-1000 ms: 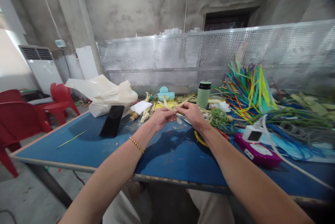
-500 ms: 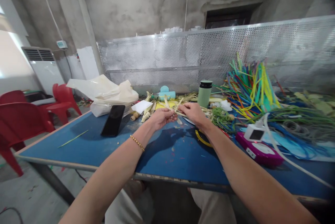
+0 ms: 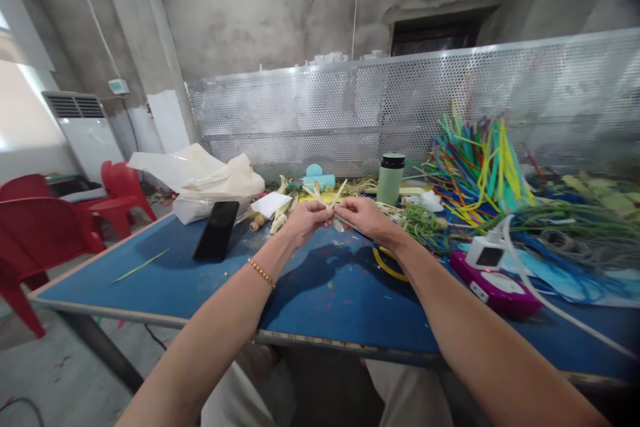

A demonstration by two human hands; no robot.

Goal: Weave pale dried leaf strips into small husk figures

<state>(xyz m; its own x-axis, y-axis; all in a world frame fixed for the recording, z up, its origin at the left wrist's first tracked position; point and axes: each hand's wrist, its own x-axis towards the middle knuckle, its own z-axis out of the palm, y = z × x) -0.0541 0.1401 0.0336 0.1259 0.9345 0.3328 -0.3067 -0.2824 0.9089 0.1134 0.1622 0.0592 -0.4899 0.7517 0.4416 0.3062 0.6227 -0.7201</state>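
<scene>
Above the blue table point(image 3: 320, 307) my two hands meet, fingertips almost touching. My left hand point(image 3: 307, 222), with a gold bead bracelet on the wrist, pinches a small piece made of pale straw-coloured strips point(image 3: 339, 192). My right hand point(image 3: 364, 217) is closed on the same strips from the other side. Several strip ends fan out upward between the hands, and one short end points down. The knot or fold at the fingertips is mostly hidden. Under my right forearm lies a yellow ring-shaped handle point(image 3: 389, 267), partly covered.
A black phone point(image 3: 216, 230) and a crumpled white plastic bag point(image 3: 200, 177) lie at left. A green tumbler point(image 3: 390, 180) stands behind my right hand. At right are colourful strips point(image 3: 493, 167), green cords point(image 3: 425, 227) and a magenta power strip point(image 3: 495, 287) with a white cable.
My right hand has come slightly lower and closer to the left, its fingers now pressed beside the left fingertips. The strip ends spread wider upward.
</scene>
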